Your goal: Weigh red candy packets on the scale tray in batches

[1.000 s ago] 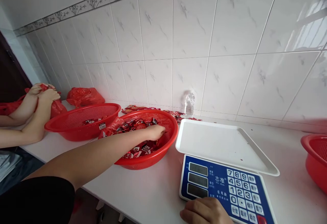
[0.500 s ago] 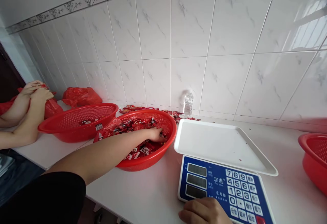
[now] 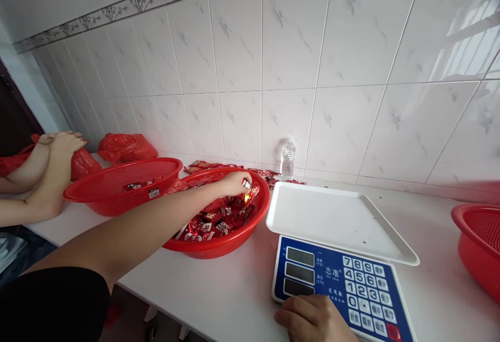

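Observation:
My left hand (image 3: 236,184) is over the far right side of a red plastic basket (image 3: 219,252), its fingers closed on shiny red snack packets (image 3: 250,194) with a bit of white showing. Below it lies a heap of small red-wrapped packets (image 3: 213,222). My right hand (image 3: 314,318) is closed at the front left edge of a blue and white electronic scale (image 3: 328,274), its fingers bent and touching together. I see nothing held in it, though its palm side is hidden. On the scale sits a white tray (image 3: 328,217) with a few dark specks.
Left of my basket stands a second red basket (image 3: 117,204) with a few packets. A co-worker's hands (image 3: 64,141) are at a red plastic bag (image 3: 84,165); another red bag (image 3: 127,147) lies behind. A clear bottle (image 3: 288,160) stands by the wall. Another red basket (image 3: 478,248) is far right.
My left hand has risen from the heap with red packets in its fingers. My right hand stays at the scale's edge. The co-worker's hands have shifted slightly on the bag.

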